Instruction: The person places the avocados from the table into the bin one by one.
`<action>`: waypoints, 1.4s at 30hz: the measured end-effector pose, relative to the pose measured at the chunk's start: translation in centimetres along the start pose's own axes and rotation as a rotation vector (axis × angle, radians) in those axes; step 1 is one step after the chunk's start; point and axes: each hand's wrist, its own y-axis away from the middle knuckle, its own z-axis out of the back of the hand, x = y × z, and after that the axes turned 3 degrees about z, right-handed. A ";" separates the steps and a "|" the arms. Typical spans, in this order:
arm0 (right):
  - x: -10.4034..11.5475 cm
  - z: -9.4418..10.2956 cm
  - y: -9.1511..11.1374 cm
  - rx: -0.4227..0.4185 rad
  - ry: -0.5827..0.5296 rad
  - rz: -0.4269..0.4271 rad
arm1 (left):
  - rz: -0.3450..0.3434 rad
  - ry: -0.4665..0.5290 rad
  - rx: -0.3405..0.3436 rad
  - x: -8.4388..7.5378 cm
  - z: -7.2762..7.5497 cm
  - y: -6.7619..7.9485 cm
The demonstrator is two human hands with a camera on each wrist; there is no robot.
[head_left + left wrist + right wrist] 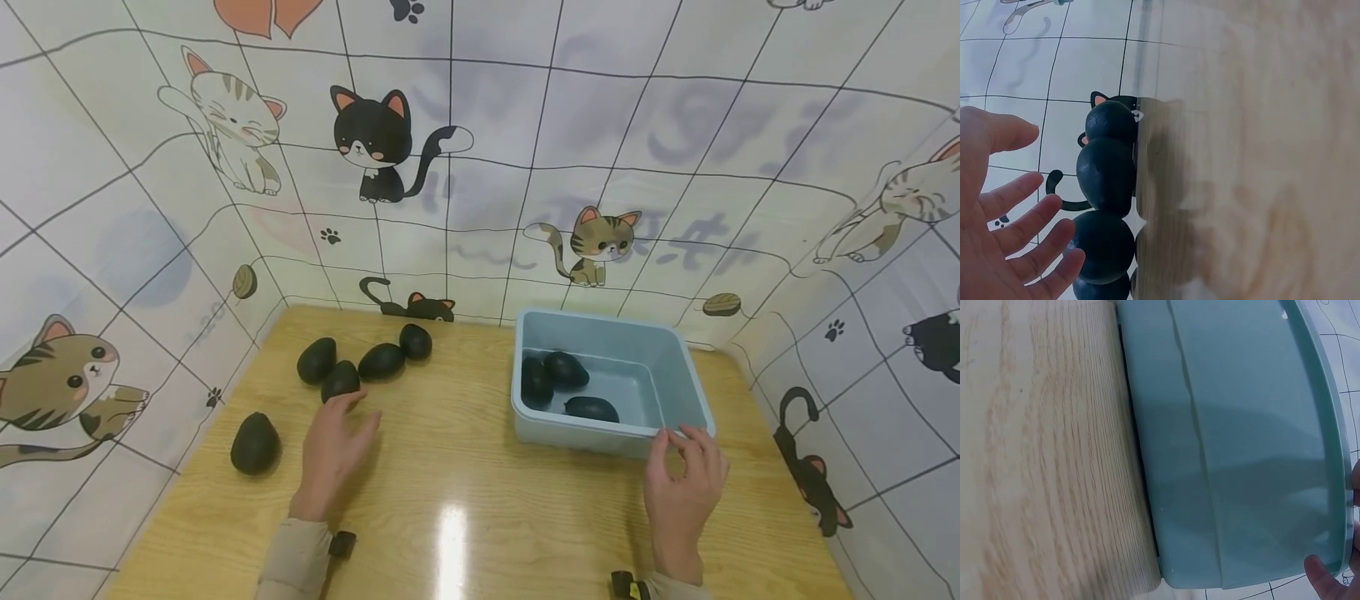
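Observation:
My left hand [333, 450] reaches over the left of the table, its fingers spread and holding nothing. Just beyond its fingertips lies a dark avocado [341, 378], one of a group with another avocado [317, 361] and more behind. In the left wrist view that hand [1010, 219] appears beside a row of avocados [1105, 178], with a gap at the thumb. My right hand [684, 483] pinches the front right rim of a light blue plastic bin [592, 436]. Inside the bin are three avocados, one being the front avocado [592, 408]. The right wrist view shows the bin's outer wall [1254, 444].
A separate avocado [255, 443] lies at the left edge of the wooden table [450, 467]. Walls covered in cat-patterned sheeting [487, 167] enclose the table at the back and both sides. The bin stands near the back wall, right of centre.

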 end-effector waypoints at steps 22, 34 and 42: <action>-0.4 -0.3 0.0 -0.023 -0.050 0.036 | 0.045 -0.001 -0.096 1.1 2.2 1.1; 0.1 0.1 0.0 0.008 -0.016 0.007 | 0.128 -0.032 -0.112 1.0 4.1 1.2; -0.3 0.0 0.0 -0.009 -0.019 0.020 | 0.105 -0.024 -0.262 1.3 5.7 1.1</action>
